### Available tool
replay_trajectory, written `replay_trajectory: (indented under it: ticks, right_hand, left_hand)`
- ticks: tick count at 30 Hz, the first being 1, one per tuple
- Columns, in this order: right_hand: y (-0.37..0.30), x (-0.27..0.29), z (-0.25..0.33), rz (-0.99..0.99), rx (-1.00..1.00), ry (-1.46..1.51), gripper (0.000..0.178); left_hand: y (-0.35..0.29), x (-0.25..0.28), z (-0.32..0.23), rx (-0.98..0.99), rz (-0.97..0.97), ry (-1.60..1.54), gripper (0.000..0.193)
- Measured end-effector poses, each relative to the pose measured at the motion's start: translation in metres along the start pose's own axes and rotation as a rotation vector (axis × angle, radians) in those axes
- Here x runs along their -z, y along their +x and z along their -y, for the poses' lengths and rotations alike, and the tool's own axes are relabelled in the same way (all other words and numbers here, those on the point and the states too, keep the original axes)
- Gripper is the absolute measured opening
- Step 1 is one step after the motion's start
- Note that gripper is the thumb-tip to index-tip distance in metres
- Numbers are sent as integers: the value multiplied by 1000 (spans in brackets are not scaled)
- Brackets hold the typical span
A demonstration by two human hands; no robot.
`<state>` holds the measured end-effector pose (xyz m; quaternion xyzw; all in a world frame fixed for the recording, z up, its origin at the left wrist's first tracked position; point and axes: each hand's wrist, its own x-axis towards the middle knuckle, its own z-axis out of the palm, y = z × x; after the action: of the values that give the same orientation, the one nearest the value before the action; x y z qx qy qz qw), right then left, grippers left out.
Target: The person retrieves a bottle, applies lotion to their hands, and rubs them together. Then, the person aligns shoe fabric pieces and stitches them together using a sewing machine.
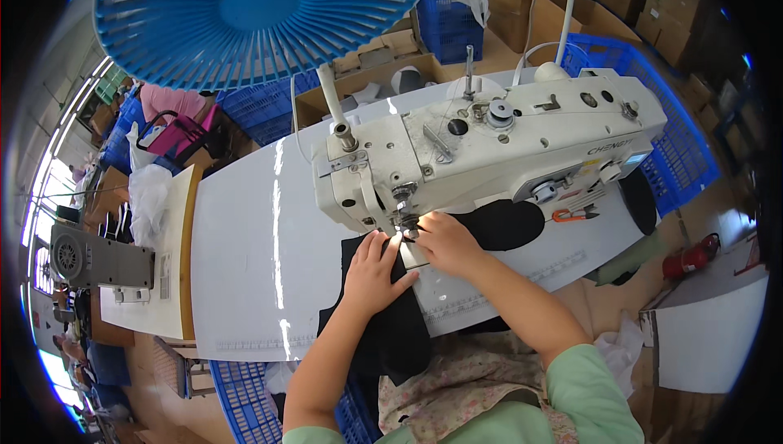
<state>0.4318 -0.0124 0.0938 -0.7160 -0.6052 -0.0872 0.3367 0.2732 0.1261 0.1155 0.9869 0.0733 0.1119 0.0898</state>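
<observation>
Mid-seam, by the look of it: black fabric (391, 313) under the needle of white sewing machine (489, 142), frame centre, most still trailing off bench (245, 265). Left hand (373, 271) flat, fingers spread, pressing cloth; right hand (444, 242) curled, pinching its edge. Blue fan (261, 12) upper left; blue crates (669, 134) and cardboard boxes behind.
</observation>
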Motion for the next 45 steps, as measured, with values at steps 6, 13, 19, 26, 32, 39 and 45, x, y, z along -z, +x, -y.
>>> replay_trajectory:
  ticks: [6,13,19,26,32,39,45]
  right_hand:
    - [-28,32,14,-98,-84,-18,21]
    - [-126,127,-36,-615,-578,-402,28]
    - [-156,136,-69,-418,-631,-620,43]
    - [-163,136,-64,-343,-687,-562,44]
    - [-163,135,-64,-335,-702,-573,43]
    - [-163,134,-62,-340,-694,-554,42]
    - [-162,133,-62,-358,-685,-547,41]
  left_hand:
    - [0,3,-1,11,-13,-58,70]
    - [-1,2,0,-1,-20,-81,70]
    - [-2,2,0,0,-41,-87,69]
    - [-1,2,-1,2,-30,-69,68]
    - [-1,1,-1,2,-31,-63,68]
    - [-1,0,-1,0,-31,-64,67]
    - [-1,1,-1,2,-27,-32,70]
